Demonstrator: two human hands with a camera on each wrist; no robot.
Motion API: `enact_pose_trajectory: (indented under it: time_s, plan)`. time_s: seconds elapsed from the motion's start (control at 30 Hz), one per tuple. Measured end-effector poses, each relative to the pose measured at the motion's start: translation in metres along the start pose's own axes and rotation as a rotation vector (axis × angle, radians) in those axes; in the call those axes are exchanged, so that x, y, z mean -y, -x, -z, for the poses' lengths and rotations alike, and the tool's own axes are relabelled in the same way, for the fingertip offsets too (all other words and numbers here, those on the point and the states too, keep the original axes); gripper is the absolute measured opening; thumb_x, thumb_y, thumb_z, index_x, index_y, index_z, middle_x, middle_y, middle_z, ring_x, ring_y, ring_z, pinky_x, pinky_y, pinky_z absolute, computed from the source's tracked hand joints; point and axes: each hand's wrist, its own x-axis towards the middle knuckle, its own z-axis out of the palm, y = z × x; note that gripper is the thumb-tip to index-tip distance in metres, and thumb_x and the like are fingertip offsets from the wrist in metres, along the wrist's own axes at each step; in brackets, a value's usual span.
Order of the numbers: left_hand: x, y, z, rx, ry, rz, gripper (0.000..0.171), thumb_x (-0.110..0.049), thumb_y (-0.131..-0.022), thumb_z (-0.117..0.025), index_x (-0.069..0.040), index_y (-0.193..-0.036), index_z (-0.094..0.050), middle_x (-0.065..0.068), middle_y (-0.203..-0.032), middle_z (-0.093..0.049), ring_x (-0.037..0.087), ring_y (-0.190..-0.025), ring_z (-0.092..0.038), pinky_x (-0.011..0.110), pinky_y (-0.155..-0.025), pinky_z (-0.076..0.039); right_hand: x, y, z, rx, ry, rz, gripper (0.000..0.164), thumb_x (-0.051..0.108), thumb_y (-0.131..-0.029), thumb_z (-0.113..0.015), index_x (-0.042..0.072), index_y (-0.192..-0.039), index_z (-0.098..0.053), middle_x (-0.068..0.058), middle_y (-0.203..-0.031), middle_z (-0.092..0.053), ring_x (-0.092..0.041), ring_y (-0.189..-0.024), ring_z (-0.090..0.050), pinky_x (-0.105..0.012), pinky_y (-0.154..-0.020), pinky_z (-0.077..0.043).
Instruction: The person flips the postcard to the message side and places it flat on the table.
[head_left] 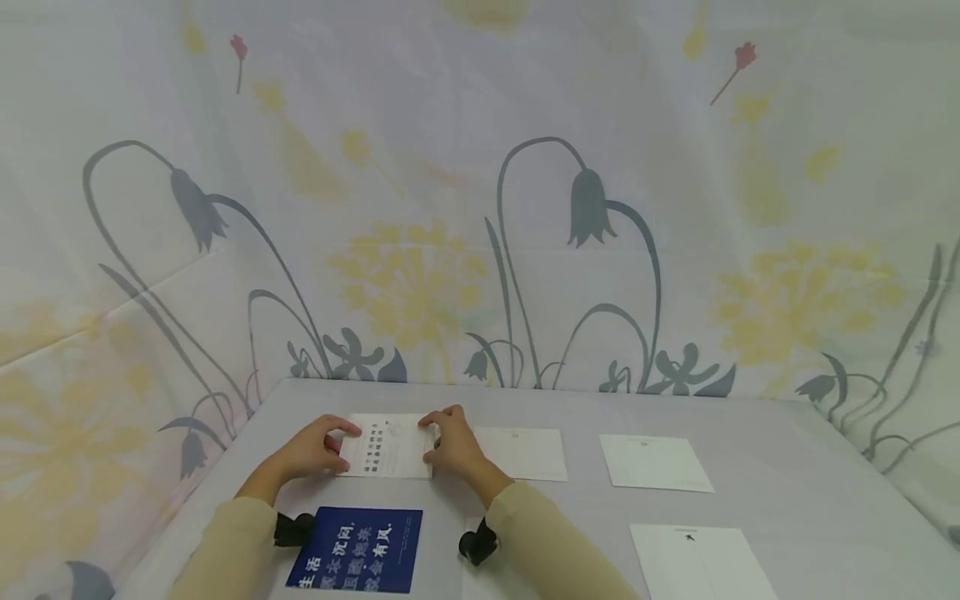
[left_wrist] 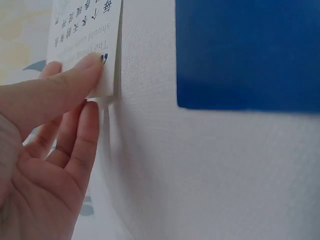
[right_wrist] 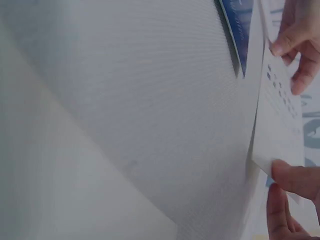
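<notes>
A white card (head_left: 390, 450) printed with dark Chinese characters is held between both hands, toward the far left of the table. At its left end my left hand (head_left: 309, 447) pinches it; in the left wrist view the thumb (left_wrist: 82, 75) lies over the printed face, with fingers behind the edge. My right hand (head_left: 457, 450) pinches the opposite end, its thumb (right_wrist: 295, 179) on the face in the right wrist view. Closer to me lies a dark blue card (head_left: 367, 546) with white lettering, partly overlapped by a black wrist camera.
Right of the hands lie white cards: one beside the right hand (head_left: 525, 454), one farther right (head_left: 656, 463), and one nearer the front (head_left: 701, 567). Another pale card (head_left: 491, 579) is partly hidden by the right sleeve. A flower-patterned cloth (head_left: 480, 192) hangs behind the table.
</notes>
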Motion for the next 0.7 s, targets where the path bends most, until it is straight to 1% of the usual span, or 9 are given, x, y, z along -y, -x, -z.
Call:
enact_pose_trajectory:
  time_s: [0.07,0.13,0.23,0.33,0.43,0.5,0.6,0.7]
  plan:
    - [0.0009,0.0014,0.0010,-0.020,0.023,0.008,0.043,0.003,-0.072,-0.074,-0.001,-0.112,-0.061,0.011,-0.096,-0.053,0.021,-0.077,-0.050,0.031,-0.061,-0.046,-0.0001,0.0016,-0.0005,-0.028,-0.028,0.012,0.043,-0.008,-0.068,-0.076,0.005,-0.107,-0.064,-0.015,-0.113,-0.043,-0.012,-0.066,-0.050,-0.024,-0.057,-0.044]
    - [0.0009,0.0025,0.0019,-0.037,0.026,0.003,0.038,0.000,-0.076,-0.072,-0.001,-0.112,-0.061,0.011,-0.094,-0.056,0.021,-0.079,-0.051,0.031,-0.061,-0.045,-0.0002,0.0031,0.0001,-0.054,-0.040,0.036,0.042,-0.010,-0.068,-0.075,0.003,-0.107,-0.063,-0.013,-0.105,-0.047,-0.012,-0.067,-0.051,-0.023,-0.057,-0.044]
    - [0.0008,0.0036,0.0021,-0.076,0.045,-0.024,0.031,0.000,-0.081,-0.067,0.001,-0.111,-0.061,0.016,-0.103,-0.058,0.023,-0.084,-0.057,0.032,-0.065,-0.048,-0.0012,0.0055,0.0019,-0.083,-0.059,0.084,0.041,-0.012,-0.070,-0.071,0.002,-0.107,-0.062,-0.008,-0.092,-0.053,-0.014,-0.069,-0.053,-0.023,-0.058,-0.045]
    - [0.0004,0.0043,0.0022,-0.135,0.078,-0.041,0.027,0.001,-0.085,-0.062,0.005,-0.112,-0.059,0.021,-0.111,-0.057,0.027,-0.088,-0.060,0.032,-0.069,-0.053,-0.0029,0.0071,0.0034,-0.111,-0.103,0.117,0.043,-0.012,-0.073,-0.067,0.003,-0.112,-0.057,-0.005,-0.083,-0.056,-0.014,-0.070,-0.056,-0.022,-0.058,-0.047]
    - [0.0017,0.0049,0.0028,-0.179,0.145,-0.030,0.027,0.003,-0.086,-0.061,0.007,-0.113,-0.056,0.023,-0.112,-0.056,0.029,-0.092,-0.061,0.032,-0.071,-0.055,-0.0030,0.0078,0.0040,-0.137,-0.165,0.128,0.047,-0.011,-0.075,-0.065,0.003,-0.118,-0.051,-0.004,-0.080,-0.059,-0.013,-0.067,-0.059,-0.021,-0.056,-0.048]
    - [0.0028,0.0052,0.0033,-0.188,0.186,-0.019,0.030,0.002,-0.086,-0.062,0.009,-0.114,-0.053,0.024,-0.111,-0.055,0.030,-0.093,-0.061,0.032,-0.072,-0.055,-0.0013,0.0079,0.0042,-0.151,-0.212,0.115,0.048,-0.010,-0.075,-0.065,0.002,-0.119,-0.050,-0.006,-0.079,-0.062,-0.012,-0.065,-0.060,-0.020,-0.055,-0.049]
    - [0.0044,0.0048,0.0044,-0.194,0.233,0.010,0.035,0.001,-0.087,-0.062,0.010,-0.118,-0.048,0.026,-0.110,-0.056,0.028,-0.091,-0.062,0.033,-0.072,-0.055,0.0003,0.0076,0.0039,-0.162,-0.263,0.107,0.039,-0.009,-0.076,-0.066,-0.002,-0.113,-0.054,-0.008,-0.077,-0.064,-0.014,-0.063,-0.061,-0.020,-0.054,-0.050]
    - [0.0046,0.0043,0.0058,-0.213,0.252,0.048,0.038,-0.001,-0.088,-0.061,0.010,-0.121,-0.047,0.025,-0.109,-0.058,0.024,-0.088,-0.063,0.030,-0.071,-0.055,0.0011,0.0070,0.0039,-0.158,-0.295,0.110,0.025,-0.008,-0.077,-0.067,-0.005,-0.101,-0.060,-0.010,-0.075,-0.066,-0.017,-0.061,-0.063,-0.020,-0.054,-0.050]
